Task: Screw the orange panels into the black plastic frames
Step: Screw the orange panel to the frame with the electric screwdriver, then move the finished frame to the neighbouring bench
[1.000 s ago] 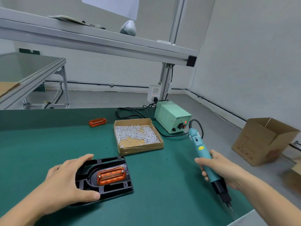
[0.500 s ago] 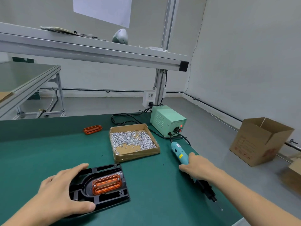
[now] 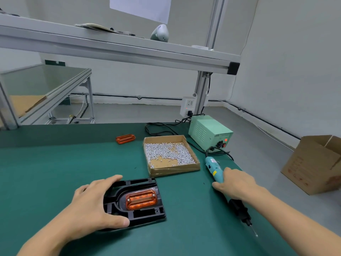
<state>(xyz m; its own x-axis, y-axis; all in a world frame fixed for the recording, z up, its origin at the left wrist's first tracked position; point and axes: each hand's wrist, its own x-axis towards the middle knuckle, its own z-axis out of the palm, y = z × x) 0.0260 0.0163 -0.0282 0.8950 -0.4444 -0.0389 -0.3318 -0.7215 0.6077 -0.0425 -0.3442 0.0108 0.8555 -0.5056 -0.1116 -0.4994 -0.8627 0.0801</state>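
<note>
Open mat (image 3: 55, 172) left of frame (image 3: 136, 202); screw box (image 3: 171, 170) blocks behind; driver (image 3: 214, 169) lies along right edge.

One word comes through clearly: "LED", printed in dark letters on the front top edge of the green power box (image 3: 210, 133) at the back of the table. The yellow stickers on the blue screwdriver (image 3: 214, 169) and the print on the cardboard carton (image 3: 311, 165) are too small and blurred to read.
</note>
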